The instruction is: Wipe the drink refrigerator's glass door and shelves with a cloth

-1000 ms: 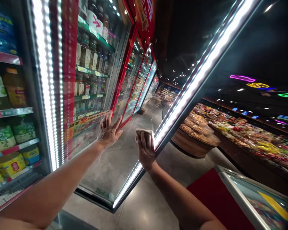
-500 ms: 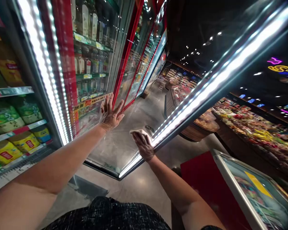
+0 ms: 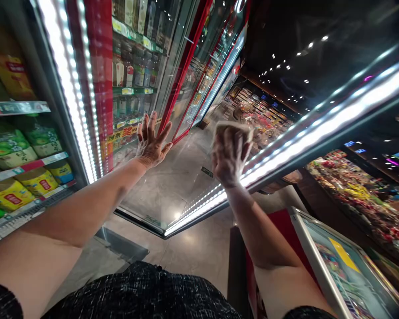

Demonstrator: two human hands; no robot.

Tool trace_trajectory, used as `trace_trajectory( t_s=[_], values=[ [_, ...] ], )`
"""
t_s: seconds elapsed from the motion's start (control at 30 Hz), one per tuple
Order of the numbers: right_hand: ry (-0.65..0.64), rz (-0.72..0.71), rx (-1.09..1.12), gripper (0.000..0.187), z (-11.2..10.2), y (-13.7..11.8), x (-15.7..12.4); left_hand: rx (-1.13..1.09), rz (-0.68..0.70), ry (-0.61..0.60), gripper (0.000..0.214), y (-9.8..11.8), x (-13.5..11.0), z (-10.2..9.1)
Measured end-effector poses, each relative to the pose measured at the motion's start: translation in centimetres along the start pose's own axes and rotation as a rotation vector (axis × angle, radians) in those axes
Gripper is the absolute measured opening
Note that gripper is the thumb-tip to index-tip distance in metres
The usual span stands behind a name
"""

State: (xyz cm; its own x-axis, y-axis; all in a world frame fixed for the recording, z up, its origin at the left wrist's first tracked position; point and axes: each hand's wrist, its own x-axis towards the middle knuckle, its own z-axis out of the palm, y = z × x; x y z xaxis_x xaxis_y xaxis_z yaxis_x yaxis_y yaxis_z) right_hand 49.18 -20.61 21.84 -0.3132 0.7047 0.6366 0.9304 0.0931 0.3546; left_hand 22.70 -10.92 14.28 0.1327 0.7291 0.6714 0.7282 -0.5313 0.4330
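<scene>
A glass fridge door [image 3: 173, 190] with bright LED strips along its frame stands swung out in front of me. My left hand [image 3: 152, 141] lies against the glass with its fingers spread, holding nothing. Under my right hand [image 3: 230, 157] is a pale folded cloth [image 3: 234, 128], pressed to the pane close to the lit edge strip [image 3: 269, 170]. The cloth shows above the fingertips; the rest is covered by the hand, which is slightly blurred by motion.
Shelves of bottled drinks [image 3: 9, 146] stand at the left. Through the glass appear red-framed fridges [image 3: 182, 84]. A chest freezer [image 3: 295, 239] with a red side is close at the lower right, and a produce display [image 3: 355, 190] lies beyond it.
My right hand has moved the cloth up and to the right across the glass. My left hand stays spread on the pane. The view has shifted slightly.
</scene>
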Motion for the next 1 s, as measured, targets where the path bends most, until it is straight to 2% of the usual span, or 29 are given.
trace_trajectory(
  t_s=[0.07,0.17,0.2,0.27,0.33,0.37,0.4,0.5,0.57,0.63,0.67,0.73,0.8,0.9,0.93,1.0],
  values=[
    [-0.211,-0.183,0.044,0.058,3.2,-2.7,-4.9,-0.001,-0.001,-0.009,0.066,-0.4,-0.8,0.4],
    [-0.363,-0.363,0.083,0.06,7.3,-5.8,-11.7,0.009,-0.004,-0.038,0.066,-1.1,-2.3,1.3],
    [-0.426,-0.417,0.089,0.062,8.0,-6.3,-13.0,0.009,-0.004,-0.049,0.066,-1.4,-2.9,1.5],
    [-0.451,-0.491,0.099,0.064,8.3,-6.5,-13.3,-0.001,0.002,-0.072,0.067,-2.2,-3.7,2.0],
    [-0.336,-0.494,0.093,0.062,7.2,-5.6,-10.7,-0.013,0.006,-0.092,0.066,-3.0,-4.3,2.2],
    [-0.231,-0.465,0.086,0.06,6.1,-4.8,-8.5,-0.018,0.001,-0.097,0.064,-3.4,-4.5,2.2],
    [-0.145,-0.42,0.057,0.056,4.8,-3.9,-5.9,-0.023,-0.009,-0.098,0.063,-3.8,-4.6,2.2],
    [-0.005,-0.279,0.004,0.054,-0.1,-1.4,3.3,-0.038,-0.056,-0.076,0.06,-5.0,-4.7,1.9],
    [0.169,-0.132,-0.045,0.053,-3.0,-0.7,8.5,-0.049,-0.089,-0.055,0.061,-5.8,-4.7,1.7],
    [0.266,-0.061,-0.087,0.055,-4.2,-1.3,11.3,-0.056,-0.119,-0.035,0.06,-6.5,-4.9,1.8],
    [0.279,-0.052,-0.093,0.056,-4.0,-2.2,11.5,-0.059,-0.13,-0.03,0.06,-6.9,-5.0,1.9],
    [0.252,-0.1,-0.077,0.056,-1.6,-4.7,9.4,-0.069,-0.141,-0.029,0.06,-7.6,-5.5,2.2],
    [0.092,-0.211,-0.038,0.054,2.3,-7.9,5.0,-0.078,-0.136,-0.039,0.059,-8.2,-6.2,2.6],
    [-0.197,-0.466,0.038,0.055,8.1,-11.9,-2.4,-0.085,-0.12,-0.053,0.059,-9.1,-7.2,3.0],
    [-0.272,-0.534,0.063,0.055,9.4,-12.8,-4.2,-0.086,-0.119,-0.058,0.059,-9.3,-7.5,3.2],
    [-0.324,-0.612,0.086,0.052,10.7,-13.6,-5.8,-0.09,-0.125,-0.076,0.058,-9.8,-8.0,3.4]
  ],
)
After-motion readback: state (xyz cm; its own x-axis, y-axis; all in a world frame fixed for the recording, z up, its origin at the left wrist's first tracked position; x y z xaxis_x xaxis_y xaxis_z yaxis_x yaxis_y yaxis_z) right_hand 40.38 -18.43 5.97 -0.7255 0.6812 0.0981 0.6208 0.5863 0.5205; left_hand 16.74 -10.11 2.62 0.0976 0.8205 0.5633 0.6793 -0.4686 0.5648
